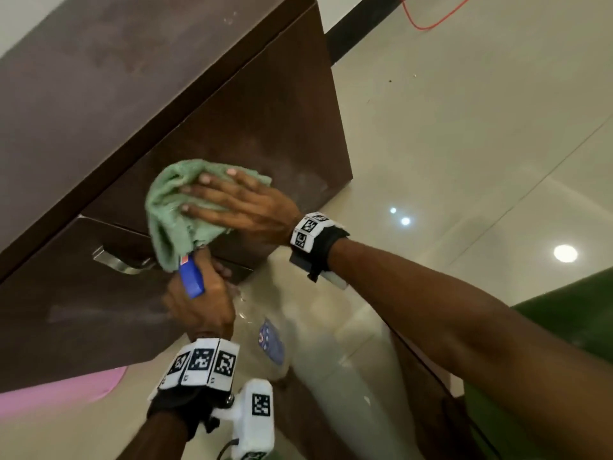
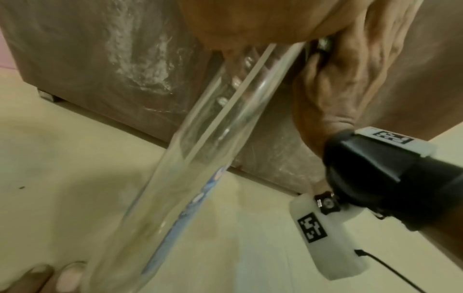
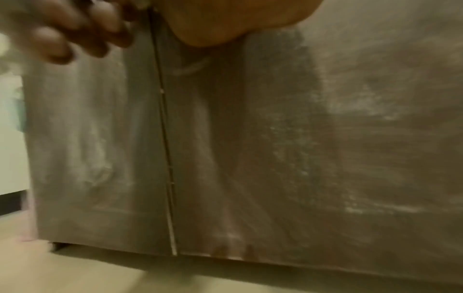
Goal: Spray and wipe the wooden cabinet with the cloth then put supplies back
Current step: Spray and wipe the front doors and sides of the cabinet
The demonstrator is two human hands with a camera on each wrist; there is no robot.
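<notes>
The dark brown wooden cabinet (image 1: 132, 94) fills the left of the head view. My right hand (image 1: 238, 204) lies flat, fingers straight, and presses a green cloth (image 1: 172, 214) against the right door's front. Just below it my left hand (image 1: 202, 303) grips the neck of a clear spray bottle (image 1: 268, 340) with a blue trigger head (image 1: 191, 277). In the left wrist view the spray bottle (image 2: 213, 148) hangs down and to the left. In the right wrist view the cabinet (image 3: 275, 158) front shows whitish smears and the seam between the doors (image 3: 166, 158).
A metal handle (image 1: 116, 262) sits on the left door, close to the cloth's lower edge. Pale glossy floor tiles (image 1: 464, 127) lie to the right. There is a red cable (image 1: 431, 24) at the top, something pink (image 1: 66, 390) at lower left and something green (image 1: 564, 320) at the right.
</notes>
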